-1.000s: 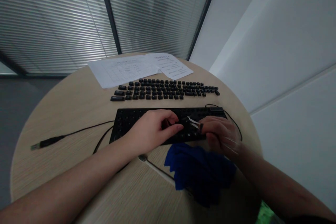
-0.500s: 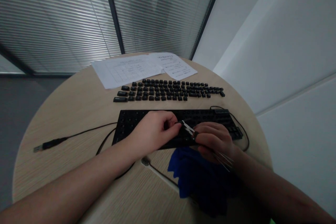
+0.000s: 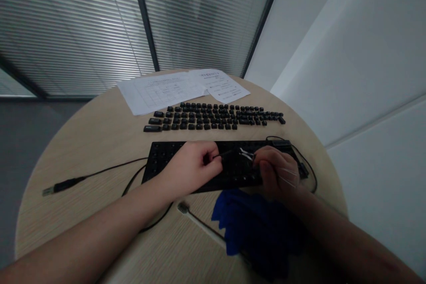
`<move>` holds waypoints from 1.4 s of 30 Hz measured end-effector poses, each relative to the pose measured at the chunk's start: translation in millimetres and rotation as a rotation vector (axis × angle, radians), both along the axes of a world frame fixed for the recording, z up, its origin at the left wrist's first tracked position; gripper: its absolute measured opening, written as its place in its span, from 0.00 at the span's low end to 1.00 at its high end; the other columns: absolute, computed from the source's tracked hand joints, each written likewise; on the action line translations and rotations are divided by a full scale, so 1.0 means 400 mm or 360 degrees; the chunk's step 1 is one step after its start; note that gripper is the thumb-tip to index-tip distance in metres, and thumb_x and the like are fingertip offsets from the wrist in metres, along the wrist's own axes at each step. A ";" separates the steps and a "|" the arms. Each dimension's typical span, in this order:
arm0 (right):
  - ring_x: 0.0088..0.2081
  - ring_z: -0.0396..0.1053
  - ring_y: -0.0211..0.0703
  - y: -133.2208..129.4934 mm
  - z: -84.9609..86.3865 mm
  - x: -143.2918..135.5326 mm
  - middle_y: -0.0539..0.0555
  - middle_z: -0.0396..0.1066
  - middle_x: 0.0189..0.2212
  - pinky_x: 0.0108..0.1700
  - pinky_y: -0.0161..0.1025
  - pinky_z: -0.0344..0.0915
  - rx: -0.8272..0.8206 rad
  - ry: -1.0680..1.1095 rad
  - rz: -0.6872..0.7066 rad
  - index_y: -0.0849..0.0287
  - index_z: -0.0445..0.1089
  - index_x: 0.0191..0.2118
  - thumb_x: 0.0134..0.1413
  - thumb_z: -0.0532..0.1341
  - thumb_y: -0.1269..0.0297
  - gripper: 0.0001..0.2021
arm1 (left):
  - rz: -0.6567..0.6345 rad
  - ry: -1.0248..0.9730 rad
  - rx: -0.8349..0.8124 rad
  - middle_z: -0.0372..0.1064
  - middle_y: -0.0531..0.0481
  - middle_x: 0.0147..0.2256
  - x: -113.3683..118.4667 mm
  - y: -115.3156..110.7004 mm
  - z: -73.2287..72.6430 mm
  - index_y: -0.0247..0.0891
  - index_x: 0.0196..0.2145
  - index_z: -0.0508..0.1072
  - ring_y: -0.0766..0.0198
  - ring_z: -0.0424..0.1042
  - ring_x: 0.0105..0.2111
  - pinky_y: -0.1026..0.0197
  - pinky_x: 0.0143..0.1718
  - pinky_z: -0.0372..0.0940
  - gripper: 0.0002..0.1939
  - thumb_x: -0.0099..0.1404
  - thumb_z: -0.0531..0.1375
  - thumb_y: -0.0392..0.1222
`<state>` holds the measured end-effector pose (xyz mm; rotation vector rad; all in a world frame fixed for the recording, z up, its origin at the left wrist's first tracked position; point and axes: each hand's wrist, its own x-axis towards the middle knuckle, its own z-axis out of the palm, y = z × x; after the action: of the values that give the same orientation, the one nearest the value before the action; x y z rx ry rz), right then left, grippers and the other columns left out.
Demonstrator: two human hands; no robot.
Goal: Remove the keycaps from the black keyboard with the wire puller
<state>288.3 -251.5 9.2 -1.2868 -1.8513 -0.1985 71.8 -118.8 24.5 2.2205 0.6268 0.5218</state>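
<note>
On the table in front of me lies a black keyboard [image 3: 206,184] with many of its keys off. My left hand [image 3: 196,159] is closed over its middle, fingertips pinched on what looks like a long black keycap [image 3: 228,153], dark against the board and partly hidden. Just to the right, my right hand [image 3: 274,166] is closed around a wire keycap puller [image 3: 246,154]. Its bent metal tips point left toward the keycap, apart from it, and thin wires show at the back of that hand. Below the right hand is a crumpled blue cloth [image 3: 246,219].
Rows of loose black keycaps [image 3: 206,117] lie behind the keyboard. Beyond them are printed paper sheets [image 3: 163,93]. A toothbrush [image 3: 203,226] lies in front, partly under the cloth. A USB plug [image 3: 63,185] and cable are at the left of the round table [image 3: 76,142].
My right hand has turned and moved slightly up and right, drawing the puller's tips away from my left fingertips. My left hand has shifted a little left, still pinching the black piece.
</note>
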 end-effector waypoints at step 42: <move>0.49 0.78 0.52 0.255 -0.030 0.275 0.60 0.81 0.47 0.50 0.43 0.70 -0.0950 -0.0836 -0.0501 0.58 0.81 0.52 0.71 0.62 0.62 0.12 | -0.0202 0.0342 0.0747 0.76 0.39 0.53 -0.012 0.042 -0.040 0.38 0.46 0.81 0.44 0.76 0.53 0.40 0.58 0.71 0.10 0.67 0.67 0.38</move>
<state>398.3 -149.5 -2.9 -2.0996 -2.2298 -0.1652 67.2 -102.2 8.6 2.7670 0.5023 0.3959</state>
